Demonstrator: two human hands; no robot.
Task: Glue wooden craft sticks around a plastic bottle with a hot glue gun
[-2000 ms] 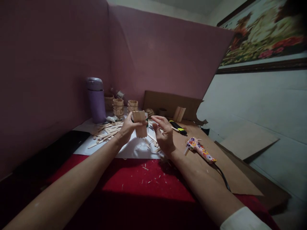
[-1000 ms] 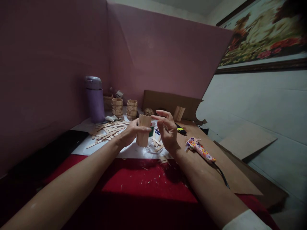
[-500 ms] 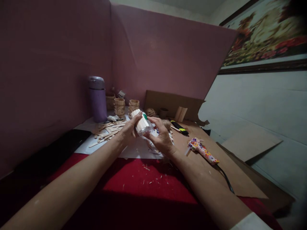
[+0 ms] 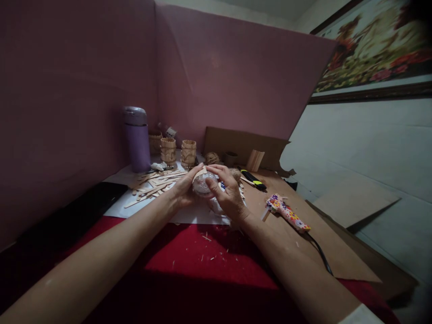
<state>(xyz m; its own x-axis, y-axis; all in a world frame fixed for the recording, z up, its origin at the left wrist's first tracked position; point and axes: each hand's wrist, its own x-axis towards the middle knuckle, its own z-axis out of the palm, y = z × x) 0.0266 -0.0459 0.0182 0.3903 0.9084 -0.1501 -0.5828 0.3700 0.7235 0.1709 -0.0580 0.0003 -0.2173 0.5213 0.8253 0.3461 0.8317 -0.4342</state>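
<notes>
My left hand (image 4: pixel 184 191) and my right hand (image 4: pixel 227 191) are both closed around a small clear plastic bottle clad in wooden craft sticks (image 4: pixel 201 182), tipped so its clear base faces me. The stick cladding shows as a pale edge at its top. Both hands hover just above the white sheet (image 4: pixel 148 204) at the middle of the table. Loose craft sticks (image 4: pixel 151 184) lie scattered left of my left hand.
A purple flask (image 4: pixel 137 139) stands at the back left, beside two finished stick cups (image 4: pixel 177 152). A flowery glue gun (image 4: pixel 285 213) with a black cord lies on brown cardboard (image 4: pixel 303 243) at the right. A yellow-black cutter (image 4: pixel 252 178), twine ball (image 4: pixel 212 158) and red cloth (image 4: pixel 202 265) surround.
The stick-clad bottle stood upright in my left hand; it has been tipped over until its base faces me, and my right hand has closed onto it.
</notes>
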